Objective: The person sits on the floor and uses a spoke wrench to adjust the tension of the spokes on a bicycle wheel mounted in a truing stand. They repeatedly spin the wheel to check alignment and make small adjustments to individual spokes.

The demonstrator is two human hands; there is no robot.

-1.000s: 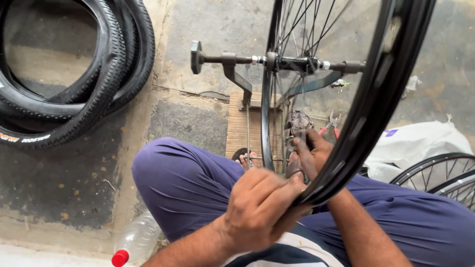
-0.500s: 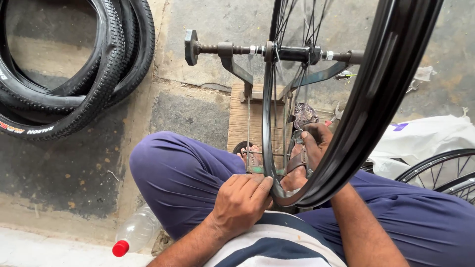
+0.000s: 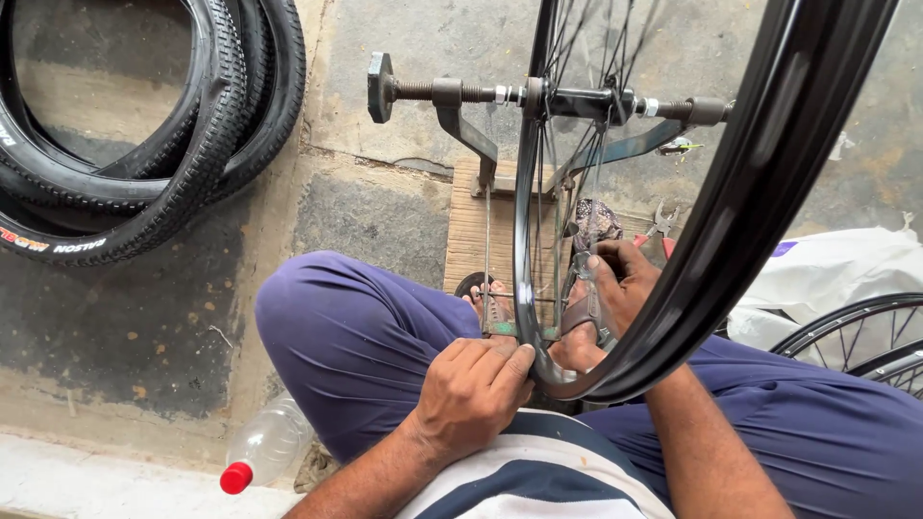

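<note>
A black bicycle wheel rim (image 3: 760, 192) stood upright in a metal truing stand (image 3: 461, 106), its lowest part near the seated person's lap. The left hand (image 3: 476, 389) was curled against the rim's bottom edge, fingers bent and pressed to it. The right hand (image 3: 620, 284) reached between the spokes (image 3: 558, 192), pinching something small there; what it was could not be told. 2 black tyres (image 3: 144, 144) lay on the floor far left, a plastic bottle (image 3: 264, 447) near left
</note>
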